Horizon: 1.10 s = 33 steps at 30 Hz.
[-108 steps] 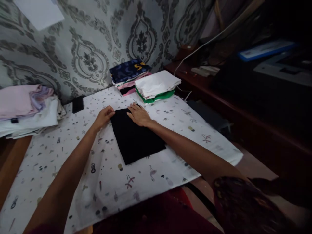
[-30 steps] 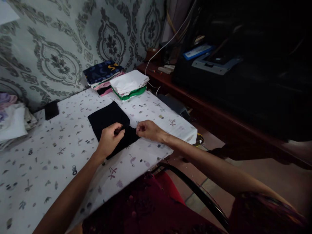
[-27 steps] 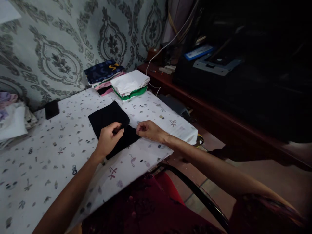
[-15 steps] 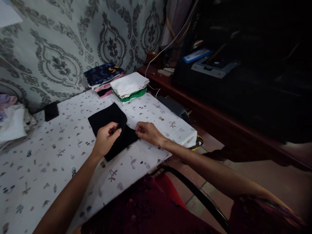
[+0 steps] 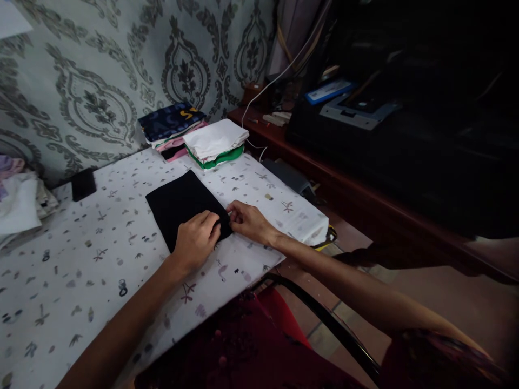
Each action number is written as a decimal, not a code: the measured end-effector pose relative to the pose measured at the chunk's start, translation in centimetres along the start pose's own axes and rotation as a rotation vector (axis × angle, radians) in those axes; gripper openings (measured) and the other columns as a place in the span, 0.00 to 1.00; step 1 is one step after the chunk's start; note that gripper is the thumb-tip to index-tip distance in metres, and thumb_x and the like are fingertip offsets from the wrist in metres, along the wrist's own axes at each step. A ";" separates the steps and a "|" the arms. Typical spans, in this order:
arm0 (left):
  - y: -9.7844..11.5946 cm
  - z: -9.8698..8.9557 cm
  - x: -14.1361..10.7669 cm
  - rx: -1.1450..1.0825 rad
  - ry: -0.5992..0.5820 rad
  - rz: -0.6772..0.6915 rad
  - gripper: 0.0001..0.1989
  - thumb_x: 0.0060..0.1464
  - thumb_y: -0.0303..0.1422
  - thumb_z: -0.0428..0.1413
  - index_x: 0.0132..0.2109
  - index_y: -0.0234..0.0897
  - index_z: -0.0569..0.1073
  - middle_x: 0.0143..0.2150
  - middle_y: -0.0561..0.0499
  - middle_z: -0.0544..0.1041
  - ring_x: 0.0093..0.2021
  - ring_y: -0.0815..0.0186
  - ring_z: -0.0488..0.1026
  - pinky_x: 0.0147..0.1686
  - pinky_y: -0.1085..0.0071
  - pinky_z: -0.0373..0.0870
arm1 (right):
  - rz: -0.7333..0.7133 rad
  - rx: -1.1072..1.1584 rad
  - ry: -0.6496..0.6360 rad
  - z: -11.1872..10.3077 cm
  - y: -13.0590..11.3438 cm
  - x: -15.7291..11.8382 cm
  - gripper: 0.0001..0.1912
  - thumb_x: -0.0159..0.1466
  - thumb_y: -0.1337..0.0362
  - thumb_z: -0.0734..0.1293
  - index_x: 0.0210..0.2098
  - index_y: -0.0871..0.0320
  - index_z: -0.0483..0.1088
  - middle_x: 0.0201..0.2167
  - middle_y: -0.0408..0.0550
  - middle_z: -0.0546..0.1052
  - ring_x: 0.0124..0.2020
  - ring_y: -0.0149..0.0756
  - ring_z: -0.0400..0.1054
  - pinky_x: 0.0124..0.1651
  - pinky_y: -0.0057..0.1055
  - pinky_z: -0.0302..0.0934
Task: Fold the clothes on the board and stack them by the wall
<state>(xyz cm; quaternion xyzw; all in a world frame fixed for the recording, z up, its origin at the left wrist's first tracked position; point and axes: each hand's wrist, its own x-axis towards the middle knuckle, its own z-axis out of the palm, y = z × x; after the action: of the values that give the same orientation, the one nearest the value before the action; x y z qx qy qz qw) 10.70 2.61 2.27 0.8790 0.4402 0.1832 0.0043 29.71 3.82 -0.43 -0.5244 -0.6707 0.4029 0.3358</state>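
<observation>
Black, flat, rectangular folded cloth point(image 5: 178, 200) is lying on the white printed tablecloth point(image 5: 101, 302), close to the person's edge of the table, with both hands working at its near right corner. The left hand point(image 5: 197, 237) is curling nearly closed over the near edge, its thumb tucking under and its fingers appearing to be gripping the fabric; their tips are partly hiding. The right hand point(image 5: 249, 224) is bending its fingers in and pinching the very corner between thumb and forefinger, resting its edge on the table. Both grips are meeting almost side by side, probably for keeping the layers level and the corner from slipping.

Further out, a squared stack of white folded fabric point(image 5: 217, 135) is sitting on a green folded cloth point(image 5: 222, 157), and a navy patterned cloth with a yellow mark point(image 5: 170, 121) is topping the pile beside it, both seemingly standing back for working room. A dark flat rectangular object point(image 5: 83, 185) is lying near the wall, and a loose pale heap of cloth point(image 5: 20, 205) is spilling at the far left. Any container holding these cloths isn't showing; they're resting directly on the tablecloth or on one another, though the heap's base is escaping view.
</observation>
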 end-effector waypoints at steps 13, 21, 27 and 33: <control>0.5 0.2 -2.2 0.143 -0.034 0.282 0.14 0.63 0.29 0.51 0.53 0.32 0.74 0.42 0.44 0.76 0.43 0.57 0.72 0.38 0.62 0.72 | 0.064 0.160 -0.031 -0.6 0.3 -0.1 0.07 0.64 0.61 0.59 0.37 0.55 0.67 0.18 0.36 0.68 0.18 0.30 0.62 0.25 0.27 0.57; -1.9 -2.0 -6.2 -0.250 0.180 -0.252 0.11 0.64 0.31 0.50 0.50 0.39 0.71 0.50 0.43 0.73 0.51 0.56 0.70 0.50 0.55 0.69 | -0.197 -0.441 0.037 -1.6 -2.3 6.3 0.11 0.66 0.63 0.61 0.45 0.57 0.72 0.39 0.49 0.77 0.37 0.36 0.71 0.43 0.32 0.63; -5.0 -3.0 -9.0 -0.869 0.243 -0.937 0.27 0.53 0.47 0.59 0.55 0.40 0.62 0.50 0.43 0.70 0.49 0.55 0.73 0.40 0.59 0.77 | -0.331 -0.711 -0.293 2.7 -5.6 17.4 0.23 0.68 0.64 0.62 0.62 0.62 0.65 0.64 0.60 0.66 0.66 0.46 0.58 0.66 0.38 0.53; -3.5 -4.0 -8.0 -1.186 0.015 -1.169 0.34 0.45 0.48 0.65 0.54 0.38 0.62 0.31 0.53 0.73 0.31 0.62 0.75 0.19 0.73 0.69 | -0.265 -0.763 -0.507 6.2 -7.0 24.4 0.25 0.58 0.61 0.71 0.54 0.60 0.73 0.54 0.58 0.76 0.55 0.51 0.70 0.52 0.35 0.64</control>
<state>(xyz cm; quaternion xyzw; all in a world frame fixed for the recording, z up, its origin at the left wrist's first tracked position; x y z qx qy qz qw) 2.33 -2.04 2.83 0.3593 0.6562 0.3587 0.5583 15.81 25.51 3.73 -0.4056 -0.8926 0.1968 -0.0064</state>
